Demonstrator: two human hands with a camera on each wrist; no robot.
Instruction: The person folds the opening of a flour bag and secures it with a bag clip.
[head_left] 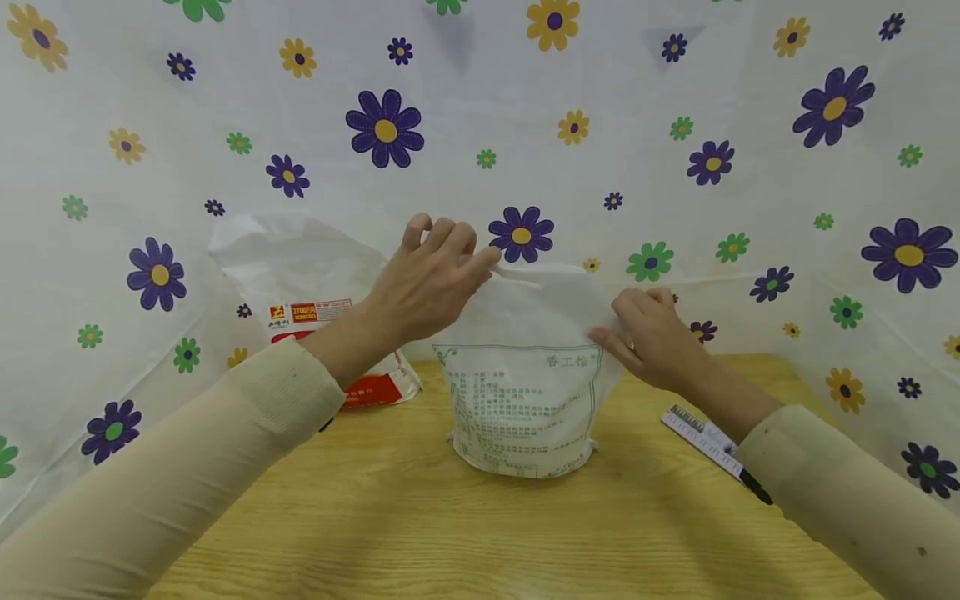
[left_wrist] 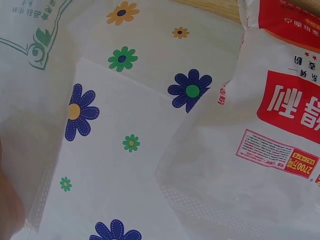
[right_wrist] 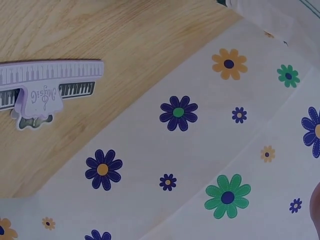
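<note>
A white plastic bag [head_left: 525, 392] with green print stands upright on the wooden table, its lower part bulging and its upper part thin and loose. At the upper left of its top edge, my left hand [head_left: 431, 279] pinches the plastic between thumb and fingers. My right hand [head_left: 660, 337] pinches the bag's upper right edge. What is inside the bag cannot be seen. In the left wrist view, part of the same bag [left_wrist: 30, 100] shows at the left, with only a sliver of the hand. The right wrist view catches just a bag corner [right_wrist: 280, 15].
Behind my left forearm stands a white and red flour bag [head_left: 300, 258], also in the left wrist view [left_wrist: 215, 150]. A lilac piano-pattern clip [right_wrist: 50, 80] lies on the table [head_left: 420, 533] at right, beside a black pen-like object [head_left: 754, 487]. A flowered cloth [head_left: 480, 100] hangs behind.
</note>
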